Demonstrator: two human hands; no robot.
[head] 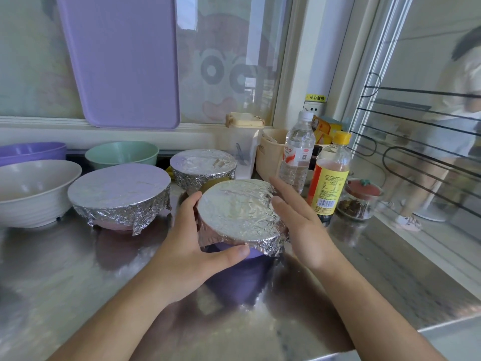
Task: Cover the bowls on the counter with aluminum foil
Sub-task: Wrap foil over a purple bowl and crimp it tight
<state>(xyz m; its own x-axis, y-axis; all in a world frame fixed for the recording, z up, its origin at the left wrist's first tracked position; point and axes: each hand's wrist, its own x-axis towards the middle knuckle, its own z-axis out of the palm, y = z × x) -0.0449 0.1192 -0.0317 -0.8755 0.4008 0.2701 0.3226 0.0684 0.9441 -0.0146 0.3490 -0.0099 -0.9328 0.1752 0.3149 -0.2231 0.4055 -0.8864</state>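
Observation:
A purple bowl wrapped over the top with aluminum foil is tilted toward me above the steel counter. My left hand grips its left and near rim, thumb curled along the foil's lower edge. My right hand lies with straight fingers against the bowl's right side. Two more foil-covered bowls stand behind: a pink one to the left and a smaller one at the back. A white bowl, a green bowl and a purple bowl are uncovered at the left.
A water bottle, a yellow-capped bottle, a spice jar, a clear container and a beige box crowd the right rear. A purple cutting board leans on the window. The counter edge runs along the lower right.

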